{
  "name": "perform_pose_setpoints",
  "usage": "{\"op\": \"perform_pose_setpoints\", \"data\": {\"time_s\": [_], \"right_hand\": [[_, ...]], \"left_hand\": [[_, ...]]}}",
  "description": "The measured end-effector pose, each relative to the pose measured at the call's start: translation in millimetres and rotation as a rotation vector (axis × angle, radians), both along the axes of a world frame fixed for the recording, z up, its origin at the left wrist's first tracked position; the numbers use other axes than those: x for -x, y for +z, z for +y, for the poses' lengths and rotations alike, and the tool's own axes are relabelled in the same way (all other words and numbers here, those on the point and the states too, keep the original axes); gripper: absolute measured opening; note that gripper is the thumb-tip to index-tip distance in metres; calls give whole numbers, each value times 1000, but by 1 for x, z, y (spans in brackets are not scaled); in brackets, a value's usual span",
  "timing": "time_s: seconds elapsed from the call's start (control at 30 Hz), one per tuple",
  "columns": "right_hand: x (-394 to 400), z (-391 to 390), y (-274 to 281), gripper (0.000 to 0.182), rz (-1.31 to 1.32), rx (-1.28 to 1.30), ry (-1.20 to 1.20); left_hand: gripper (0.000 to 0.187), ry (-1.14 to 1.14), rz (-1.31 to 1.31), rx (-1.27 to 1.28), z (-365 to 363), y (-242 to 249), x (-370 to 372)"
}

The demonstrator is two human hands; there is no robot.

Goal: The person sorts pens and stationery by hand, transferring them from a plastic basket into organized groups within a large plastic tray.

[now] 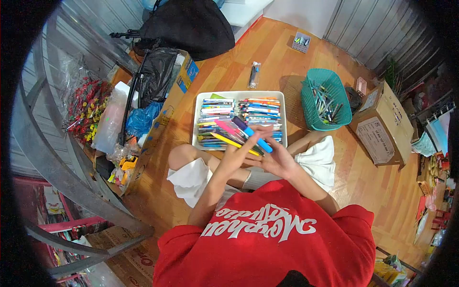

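Wooden flooring (267, 52) serves as the work surface; we sit on it with knees drawn up, facing a white tray (282, 98) set just ahead of our legs. Cardboard boxes, plastic bags and a black bag crowd the left side, and a sealed carton (382, 126) stands to the right.

Progress, as we judge it: the tray is already well stocked, with pens and markers laid in roughly parallel rows across its width. A teal basket (330, 81) to the right of the tray has loose pens in its bottom, and a small packet of pens (254, 74) lies on the floor beyond the tray. From this we judge that the bulk is sorted and that some stock remains to be handled.

Hands: both meet over the near edge of the tray. Our left hand (235, 155) is partly closed, fingers curled around a bundle of markers (244, 135), among them pink, yellow, purple and blue barrels fanning up and to the left. Our right hand (277, 161) closes on the same bundle from the other side, fingers wrapped near the blue marker's lower end. The two hands touch each other. We cannot tell the exact count of markers held.
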State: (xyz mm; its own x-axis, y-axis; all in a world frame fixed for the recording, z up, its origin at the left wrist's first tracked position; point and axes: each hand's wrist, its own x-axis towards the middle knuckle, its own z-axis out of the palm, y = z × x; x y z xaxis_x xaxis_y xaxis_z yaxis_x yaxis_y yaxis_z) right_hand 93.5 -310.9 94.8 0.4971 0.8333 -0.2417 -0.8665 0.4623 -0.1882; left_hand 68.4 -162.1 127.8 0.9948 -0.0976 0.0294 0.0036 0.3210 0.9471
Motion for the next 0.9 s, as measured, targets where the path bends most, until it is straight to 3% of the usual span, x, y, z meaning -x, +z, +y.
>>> {"op": "perform_pose_setpoints", "data": {"time_s": [0.07, 0.2, 0.3, 0.33, 0.5, 0.57, 0.73, 0.83, 0.9], "right_hand": [[-2, -8, 6, 49, -84, -15, 82], [1, -24, 11, 41, -568, 123, 238], [4, -28, 20, 35, -968, 416, 358], [8, -23, 3, 33, -996, 432, 317], [5, -29, 5, 31, -750, 145, 565], [9, -29, 10, 32, -677, 154, 548], [19, -23, -1, 35, -477, 295, 328], [11, -29, -1, 37, -471, 223, 511], [5, -31, 4, 38, -408, 159, 610]], "left_hand": [[31, 36, 122, 186, 4, 8, 1], [32, -157, 96, -15, 9, 6, 11], [32, -252, -44, -111, 0, 1, 11], [37, -322, 61, -91, 1, 1, 13], [52, -548, 221, 165, 2, 0, 17], [52, -524, 209, 227, -4, -1, 17], [48, -437, 202, 82, -3, -23, 15], [48, -466, 388, 229, 3, -37, 17], [47, -395, 368, 278, 3, -39, 19]]}}
